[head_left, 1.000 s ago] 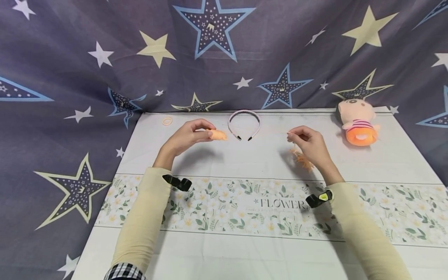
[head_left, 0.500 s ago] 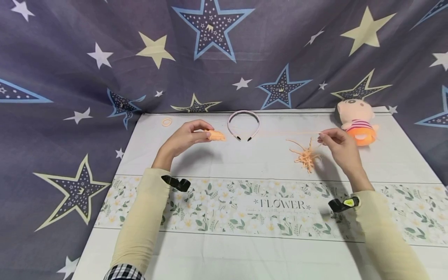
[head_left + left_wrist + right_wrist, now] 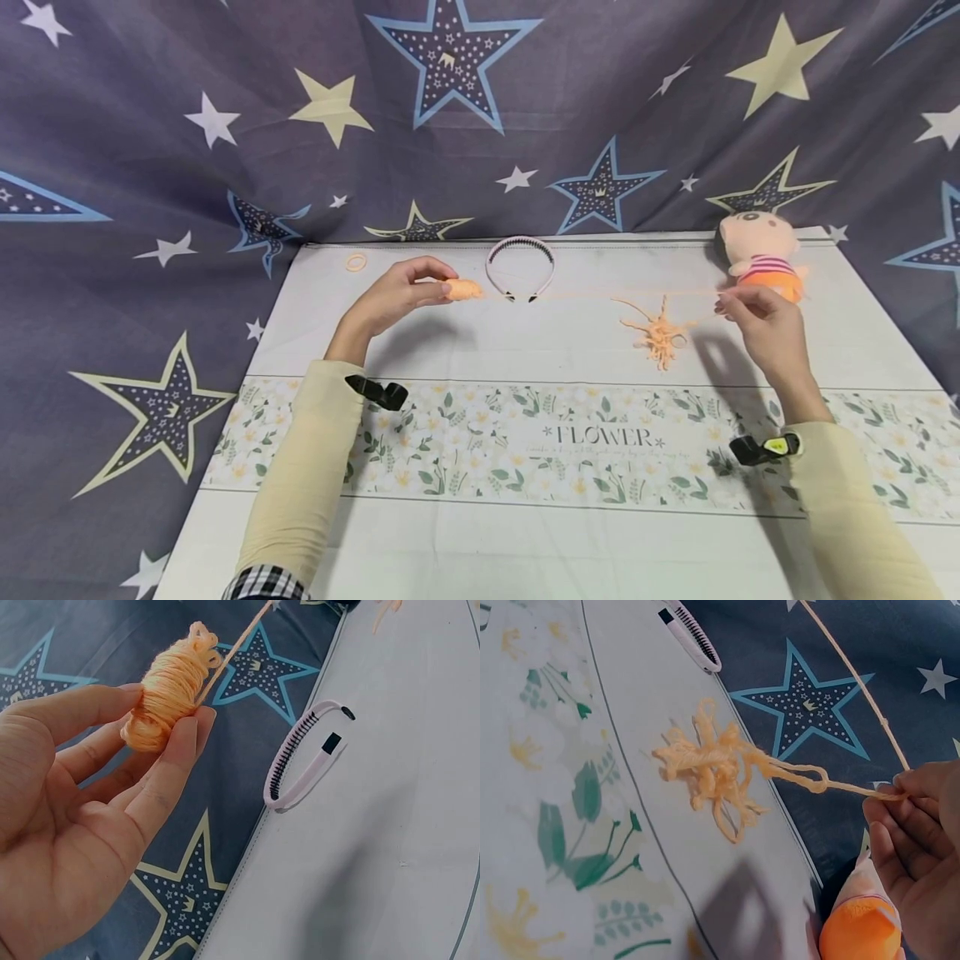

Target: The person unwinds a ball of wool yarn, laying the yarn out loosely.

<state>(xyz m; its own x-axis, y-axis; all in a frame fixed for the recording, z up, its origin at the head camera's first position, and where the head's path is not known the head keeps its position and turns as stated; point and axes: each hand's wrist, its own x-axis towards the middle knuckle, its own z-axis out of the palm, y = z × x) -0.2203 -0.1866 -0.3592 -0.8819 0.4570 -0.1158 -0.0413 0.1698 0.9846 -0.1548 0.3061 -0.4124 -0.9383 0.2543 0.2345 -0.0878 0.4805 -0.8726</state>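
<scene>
Head view: from my distance I am watching the left hand [image 3: 401, 296] holding a yarn bundle [image 3: 463, 289] above the tabletop [image 3: 525, 542], left of centre. A strand [image 3: 622, 293] is running from it, nearly level and straight, to the right hand [image 3: 772, 333], well apart on the other side. In the left wrist view I am seeing the thumb and fingertips pinching the bundle, parted only by its thickness; the strand is leaving beside a fingertip toward the upper right. In the right wrist view the thumb and forefinger are pinching the strand, their tips together, the other fingers bending. From that pinch another length is running through a loop into a loose tangle [image 3: 662, 337], which is lying on the tabletop between the hands, nearer the right one.

Toward the far edge a pink headband [image 3: 490, 262] is lying, the strand crossing by its tips in the head view. A small orange ring [image 3: 356, 255] is resting at the far left, beyond the left hand. A doll [image 3: 761, 237] is resting near the far right corner, the right hand partly covering its orange lower part. A starry cloth [image 3: 285, 33] is hanging behind the tabletop.
</scene>
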